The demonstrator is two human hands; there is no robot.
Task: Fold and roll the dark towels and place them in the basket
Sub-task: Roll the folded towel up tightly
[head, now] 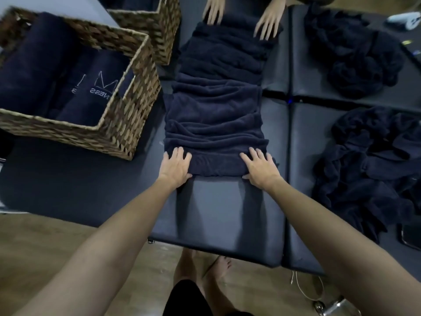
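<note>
A long dark navy towel [218, 106], folded into a narrow strip and wrinkled, lies lengthwise on the dark padded table [218, 213]. Its near end is turned into a short roll. My left hand [174, 167] rests on the roll's left end with fingers spread, thumb at its near edge. My right hand [260, 168] rests the same way on the right end. A woven basket [127, 110] at the left holds several rolled dark towels [34, 65].
Another person's two hands [268, 21] press the towel's far end flat. A second woven basket [161, 26] stands behind the first. Two heaps of loose dark towels [369, 169] lie on the right. A phone [411, 236] sits at the right edge.
</note>
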